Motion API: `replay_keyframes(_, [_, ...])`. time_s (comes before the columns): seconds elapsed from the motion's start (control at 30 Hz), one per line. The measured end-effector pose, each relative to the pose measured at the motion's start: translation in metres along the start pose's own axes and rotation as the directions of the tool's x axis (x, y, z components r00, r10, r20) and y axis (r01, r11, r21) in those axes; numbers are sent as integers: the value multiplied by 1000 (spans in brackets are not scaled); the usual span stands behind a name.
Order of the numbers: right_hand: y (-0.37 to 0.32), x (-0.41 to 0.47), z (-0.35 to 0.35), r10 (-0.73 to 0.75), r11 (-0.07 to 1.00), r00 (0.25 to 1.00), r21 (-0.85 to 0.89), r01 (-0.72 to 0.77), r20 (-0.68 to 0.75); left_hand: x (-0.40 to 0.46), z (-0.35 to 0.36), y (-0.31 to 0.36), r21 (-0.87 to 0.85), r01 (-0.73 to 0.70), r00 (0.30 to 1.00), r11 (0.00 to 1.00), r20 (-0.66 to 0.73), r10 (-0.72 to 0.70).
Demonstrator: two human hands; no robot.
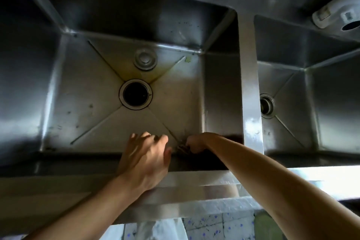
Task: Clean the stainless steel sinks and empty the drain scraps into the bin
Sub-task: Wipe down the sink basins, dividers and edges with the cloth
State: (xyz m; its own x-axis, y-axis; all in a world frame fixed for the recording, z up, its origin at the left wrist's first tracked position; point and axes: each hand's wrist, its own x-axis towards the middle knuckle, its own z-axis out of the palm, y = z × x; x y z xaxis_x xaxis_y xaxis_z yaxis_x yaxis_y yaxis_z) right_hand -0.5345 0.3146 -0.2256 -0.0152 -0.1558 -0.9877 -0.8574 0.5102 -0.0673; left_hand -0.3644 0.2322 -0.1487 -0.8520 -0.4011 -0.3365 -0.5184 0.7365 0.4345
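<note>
Two stainless steel sinks are in view, a large sink (81,91) and a second sink (292,103) on its right, with one flat divider (250,84) between them. Both hands are low in the near right corner of the large sink. The right hand (195,143) is curled closed around a small dark clump of scraps (182,148), which lies on the sink floor just at its fingers. The left hand (145,154) is just beside this clump, on its left, with fingers loosely bent; I cannot tell if it touches the scraps.

Beyond the grip, toward the back wall, there is one open drain hole (135,94), and behind it one round drain plug (145,61) lies on the floor. The second sink has one drain (267,105), to the right of the grip past the divider. One white object (339,10) sits at the far right.
</note>
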Motion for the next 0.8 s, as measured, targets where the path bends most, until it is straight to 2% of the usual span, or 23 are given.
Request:
replay_keyframes(0.2, [5, 11, -5, -54, 993, 995, -101, 63, 84, -1, 4, -3, 0, 22, 1000, 1000, -17, -22])
replay_keyframes(0.33, [7, -19, -12, -81, 993, 996, -79, 84, 44, -2, 3, -2, 15, 13, 1000, 1000, -22, -12])
replay_keyframes(0.5, [4, -75, -18, -95, 989, 995, -114, 95, 6, -3, -1, 2, 39, 84, 996, 996, 20, -85])
replay_keyframes(0.6, [7, -98, -18, -51, 997, 998, -54, 50, -21, -1, -1, 5, 70, 105, 993, 992, 53, -109])
replay_keyframes(0.8, [16, -122, -17, -61, 992, 995, 105, 68, -76, 3, 0, 6, 181, 143, 984, 973, 82, -160])
